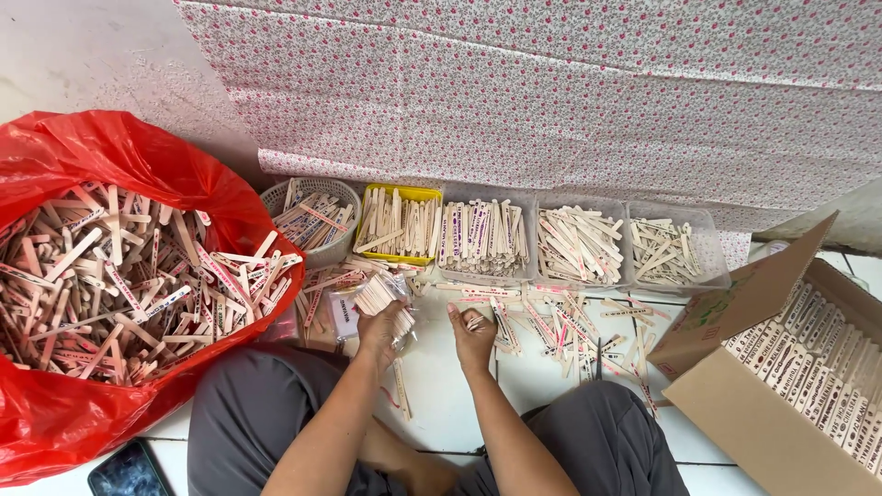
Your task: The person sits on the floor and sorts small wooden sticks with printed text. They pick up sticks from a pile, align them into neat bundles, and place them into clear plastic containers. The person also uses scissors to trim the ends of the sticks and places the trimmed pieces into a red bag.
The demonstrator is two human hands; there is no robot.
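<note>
On the floor, left — red plastic bag (55,404): heaped with loose wooden ice-cream sticks, mouth sagging toward the knee; could spill onto the tiles if bumped.
Far right — cardboard box (763,422): packed with sticks in tidy rows, flap leaning over the loose scatter; could get nudged by the right knee, rows knocked askew.
Along the wall — row of sorting tubs: round white basket (276,195), yellow tray (404,191), three clear containers (707,241); standing edge to edge, so a stick could easily drop into the wrong one.
Centre tiles — loose pile of printed sticks (560,321): fanned out just beside the right hand, kinds mixed; likely to get muddled further if swept.
Left hand (381,329): clamped on a bundle of sticks in a clear plastic sleeve (378,292), held just above the floor before the knees; thin sleeve could split or let sticks slide out the open end.
Right hand (473,335): fingers curled together around a few sticks (476,323), near the bundle but apart from it; loose pinch, could fumble one.
Bottom left — phone (129,470): lying by the bag, at risk of burial under a spill.
</note>
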